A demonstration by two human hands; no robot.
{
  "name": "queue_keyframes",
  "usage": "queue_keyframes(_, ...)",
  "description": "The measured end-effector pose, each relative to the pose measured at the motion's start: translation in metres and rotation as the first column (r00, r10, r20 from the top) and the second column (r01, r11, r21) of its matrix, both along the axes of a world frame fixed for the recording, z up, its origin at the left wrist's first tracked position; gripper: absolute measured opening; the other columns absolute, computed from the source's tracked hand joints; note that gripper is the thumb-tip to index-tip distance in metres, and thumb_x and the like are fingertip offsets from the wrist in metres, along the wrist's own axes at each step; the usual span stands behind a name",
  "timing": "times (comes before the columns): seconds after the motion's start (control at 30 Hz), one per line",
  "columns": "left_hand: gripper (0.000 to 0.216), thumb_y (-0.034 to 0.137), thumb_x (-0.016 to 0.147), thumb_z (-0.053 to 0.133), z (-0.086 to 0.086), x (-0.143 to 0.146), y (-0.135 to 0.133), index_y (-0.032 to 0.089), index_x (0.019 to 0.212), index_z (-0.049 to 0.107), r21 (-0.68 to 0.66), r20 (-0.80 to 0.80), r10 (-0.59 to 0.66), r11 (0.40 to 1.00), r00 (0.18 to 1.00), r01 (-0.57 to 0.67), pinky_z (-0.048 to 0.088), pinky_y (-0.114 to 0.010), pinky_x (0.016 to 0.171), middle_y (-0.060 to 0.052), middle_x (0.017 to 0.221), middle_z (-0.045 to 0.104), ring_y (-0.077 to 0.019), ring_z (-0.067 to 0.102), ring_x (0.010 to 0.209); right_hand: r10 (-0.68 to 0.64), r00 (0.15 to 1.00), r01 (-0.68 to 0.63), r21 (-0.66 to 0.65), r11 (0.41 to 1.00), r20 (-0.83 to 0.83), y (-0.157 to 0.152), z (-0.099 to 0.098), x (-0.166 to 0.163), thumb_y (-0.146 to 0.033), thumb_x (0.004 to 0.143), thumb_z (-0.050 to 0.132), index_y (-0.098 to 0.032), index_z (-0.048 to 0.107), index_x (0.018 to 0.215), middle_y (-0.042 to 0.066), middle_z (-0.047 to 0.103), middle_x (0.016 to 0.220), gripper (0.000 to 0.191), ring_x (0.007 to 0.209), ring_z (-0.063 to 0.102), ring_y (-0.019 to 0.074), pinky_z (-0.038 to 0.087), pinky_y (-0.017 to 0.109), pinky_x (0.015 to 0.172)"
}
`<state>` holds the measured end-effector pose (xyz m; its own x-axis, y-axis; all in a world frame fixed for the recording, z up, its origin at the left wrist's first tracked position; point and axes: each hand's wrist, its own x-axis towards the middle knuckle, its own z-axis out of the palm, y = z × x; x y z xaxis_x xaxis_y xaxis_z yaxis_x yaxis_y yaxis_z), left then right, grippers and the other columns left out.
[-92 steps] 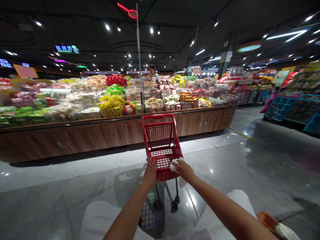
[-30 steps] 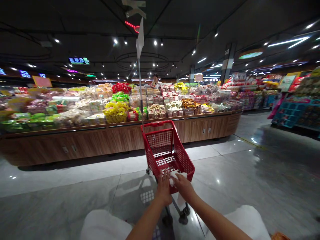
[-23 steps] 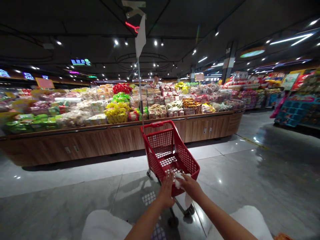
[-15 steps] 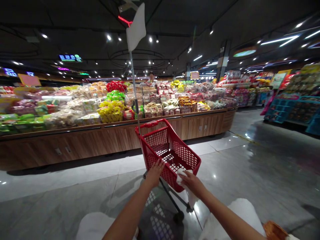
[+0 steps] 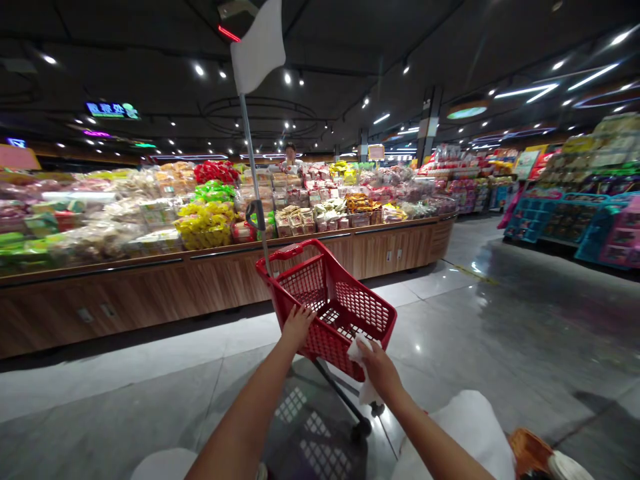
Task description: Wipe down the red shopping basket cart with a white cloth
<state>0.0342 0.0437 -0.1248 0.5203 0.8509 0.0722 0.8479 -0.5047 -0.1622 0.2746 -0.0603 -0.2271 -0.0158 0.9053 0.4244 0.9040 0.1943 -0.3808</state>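
A red plastic shopping cart [image 5: 345, 313] with lattice sides stands before me on dark legs with casters. My left hand [image 5: 299, 325] is on its near side, the fingers hooked over the top rim. In my right hand [image 5: 377, 363] a white cloth [image 5: 361, 350] is bunched against the cart's near right corner, one end hanging below the rim. The fingertips under the cloth are partly hidden. A metal pole [image 5: 254, 173] rises from the handle end of the cart and carries a pale sign [image 5: 260, 50].
Behind the cart runs a long wood-panelled display counter [image 5: 225, 283] heaped with packaged foods. A person [image 5: 291, 157] is beyond it. Blue and pink racks [image 5: 565, 220] stand on the right. Shiny grey tiles [image 5: 480, 320] cover the floor. An orange-brown object [image 5: 531, 450] lies at lower right.
My view has turned slightly right, so the counter and cart sit further left. My left hand stays on the rim; my right hand with the cloth has shifted slightly along the cart's corner.
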Motion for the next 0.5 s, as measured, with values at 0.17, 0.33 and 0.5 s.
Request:
queue_keyframes(0.17,0.071,0.03,0.08,0.057,-0.017,0.011,-0.009,0.018,0.145,0.034,-0.032,0.023,0.048,0.998,0.999,-0.048,0.012,-0.052,0.118,-0.015,0.151,0.037,-0.0263,0.024,0.144,-0.097,0.991,0.102,-0.058,0.993,0.094,0.01,0.017,-0.018,-0.006,0.085,0.041,-0.021,0.056,0.132,0.012,0.063,0.124,0.052,0.105,0.062,0.0229,0.047,0.032,0.09)
queue_keyframes(0.33,0.07,0.022,0.079,0.053,-0.025,0.015,-0.032,0.016,0.146,0.032,-0.05,0.056,0.08,0.996,0.995,-0.077,0.012,-0.051,0.119,-0.013,0.153,0.033,-0.0244,0.023,0.144,0.021,0.989,-0.007,-0.096,0.995,0.146,0.041,0.062,-0.079,-0.006,0.088,0.04,-0.017,0.056,0.131,0.014,0.062,0.125,0.047,0.108,0.06,0.0211,0.044,0.028,0.093)
queue_keyframes(0.5,0.065,0.018,0.082,0.049,-0.014,-0.008,-0.051,0.023,0.145,0.034,-0.035,0.054,-0.012,0.999,0.998,0.014,0.011,-0.053,0.119,-0.008,0.152,0.037,-0.0216,0.03,0.141,0.081,0.975,-0.065,-0.084,0.994,0.208,0.035,0.075,-0.097,-0.003,0.09,0.035,-0.014,0.057,0.129,0.012,0.067,0.108,0.047,0.095,0.062,0.0212,0.046,0.027,0.083)
